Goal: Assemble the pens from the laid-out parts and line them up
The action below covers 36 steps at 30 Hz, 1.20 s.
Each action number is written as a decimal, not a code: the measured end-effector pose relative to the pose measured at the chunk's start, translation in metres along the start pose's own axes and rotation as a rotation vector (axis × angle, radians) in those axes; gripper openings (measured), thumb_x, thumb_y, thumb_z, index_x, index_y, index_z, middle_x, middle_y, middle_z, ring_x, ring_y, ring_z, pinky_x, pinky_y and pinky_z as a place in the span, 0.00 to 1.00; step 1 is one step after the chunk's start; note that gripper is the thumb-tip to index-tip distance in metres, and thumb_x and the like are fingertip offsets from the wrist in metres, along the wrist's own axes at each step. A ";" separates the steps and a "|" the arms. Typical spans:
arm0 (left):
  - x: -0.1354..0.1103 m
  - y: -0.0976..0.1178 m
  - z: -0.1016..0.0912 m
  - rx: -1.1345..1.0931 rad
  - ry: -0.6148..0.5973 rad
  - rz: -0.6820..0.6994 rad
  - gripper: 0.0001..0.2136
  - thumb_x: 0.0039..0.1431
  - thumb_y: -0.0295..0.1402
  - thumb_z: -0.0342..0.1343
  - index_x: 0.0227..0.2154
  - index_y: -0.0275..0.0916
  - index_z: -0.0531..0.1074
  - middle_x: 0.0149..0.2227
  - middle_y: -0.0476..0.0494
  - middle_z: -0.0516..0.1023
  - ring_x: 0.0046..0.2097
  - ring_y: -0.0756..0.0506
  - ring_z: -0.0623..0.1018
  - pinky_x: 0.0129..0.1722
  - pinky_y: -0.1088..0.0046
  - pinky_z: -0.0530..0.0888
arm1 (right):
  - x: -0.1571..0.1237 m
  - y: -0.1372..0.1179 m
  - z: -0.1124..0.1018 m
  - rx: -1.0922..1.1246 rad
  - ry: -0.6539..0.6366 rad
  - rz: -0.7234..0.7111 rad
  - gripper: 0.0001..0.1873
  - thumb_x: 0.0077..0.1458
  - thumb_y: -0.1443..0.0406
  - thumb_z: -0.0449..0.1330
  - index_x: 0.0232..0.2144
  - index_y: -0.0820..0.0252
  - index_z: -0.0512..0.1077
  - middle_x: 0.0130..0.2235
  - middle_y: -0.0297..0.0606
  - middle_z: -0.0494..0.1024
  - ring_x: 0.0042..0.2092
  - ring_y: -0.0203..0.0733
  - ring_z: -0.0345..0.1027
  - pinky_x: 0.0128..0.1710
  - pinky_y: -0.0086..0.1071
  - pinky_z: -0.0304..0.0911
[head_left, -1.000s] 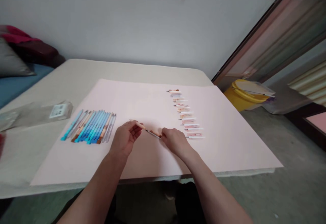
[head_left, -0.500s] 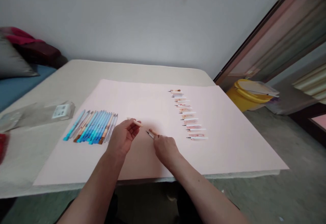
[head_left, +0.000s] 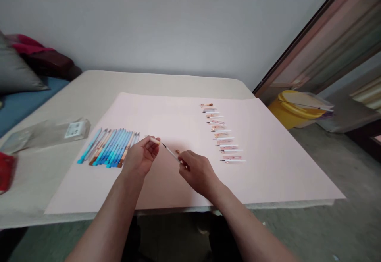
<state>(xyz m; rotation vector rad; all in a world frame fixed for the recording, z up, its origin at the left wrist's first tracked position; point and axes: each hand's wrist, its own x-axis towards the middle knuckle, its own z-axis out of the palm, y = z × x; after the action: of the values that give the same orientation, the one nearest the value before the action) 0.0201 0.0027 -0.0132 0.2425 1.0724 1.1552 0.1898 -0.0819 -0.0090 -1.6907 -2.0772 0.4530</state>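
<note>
My left hand point(head_left: 142, 157) pinches a short pale pen barrel point(head_left: 154, 140), one end pointing toward the right hand. In my right hand point(head_left: 197, 171) is a thin white pen refill point(head_left: 170, 152) with a dark tip. That tip is right by the barrel's end; whether it has entered cannot be made out. Just beyond my right fingers shows a small brown pen part point(head_left: 177, 151), mostly hidden by the hand. To the left, several blue, brown and grey pens point(head_left: 114, 147) lie side by side. On the right, white refills and pinkish pen parts point(head_left: 228, 141) form a slanting column.
A pink sheet point(head_left: 253, 182) covers much of the cream table point(head_left: 166, 82). Clear plastic packaging point(head_left: 49, 135) and a red object point(head_left: 6, 172) are at the left. Beyond the right edge stands a yellow bucket point(head_left: 287, 111) on the floor.
My right hand has lifted the refill from the sheet beside the brown part and brought its tip up to the barrel. The left hand keeps its hold on the barrel.
</note>
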 end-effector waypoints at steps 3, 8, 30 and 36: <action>-0.002 0.000 0.001 0.011 -0.013 -0.005 0.02 0.53 0.24 0.54 0.27 0.32 0.71 0.28 0.42 0.77 0.30 0.51 0.77 0.26 0.80 0.73 | 0.000 -0.001 0.002 0.009 -0.006 -0.006 0.09 0.52 0.70 0.49 0.34 0.58 0.67 0.37 0.36 0.74 0.34 0.36 0.68 0.32 0.25 0.56; -0.004 -0.003 0.002 0.054 -0.044 0.033 0.02 0.52 0.26 0.56 0.28 0.32 0.71 0.28 0.42 0.77 0.31 0.51 0.77 0.27 0.80 0.72 | 0.000 -0.002 0.000 -0.011 -0.030 0.015 0.09 0.51 0.70 0.50 0.34 0.58 0.68 0.37 0.36 0.74 0.35 0.36 0.68 0.32 0.26 0.56; -0.023 -0.024 0.013 0.384 -0.205 0.232 0.11 0.49 0.40 0.58 0.30 0.36 0.71 0.33 0.42 0.77 0.33 0.49 0.75 0.33 0.73 0.69 | 0.002 0.000 -0.004 0.175 0.110 0.020 0.10 0.51 0.73 0.53 0.32 0.60 0.72 0.31 0.35 0.71 0.29 0.32 0.63 0.29 0.25 0.54; -0.028 -0.041 0.017 0.374 -0.216 0.193 0.11 0.52 0.41 0.56 0.28 0.36 0.69 0.34 0.40 0.78 0.35 0.47 0.76 0.33 0.72 0.69 | 0.004 0.002 -0.005 0.166 0.136 0.048 0.08 0.52 0.73 0.53 0.27 0.61 0.71 0.28 0.34 0.70 0.29 0.33 0.63 0.28 0.25 0.54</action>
<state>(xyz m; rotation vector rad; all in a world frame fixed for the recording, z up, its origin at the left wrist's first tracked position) 0.0587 -0.0325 -0.0160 0.7617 1.0825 1.0624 0.1935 -0.0780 -0.0054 -1.6300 -1.8536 0.4969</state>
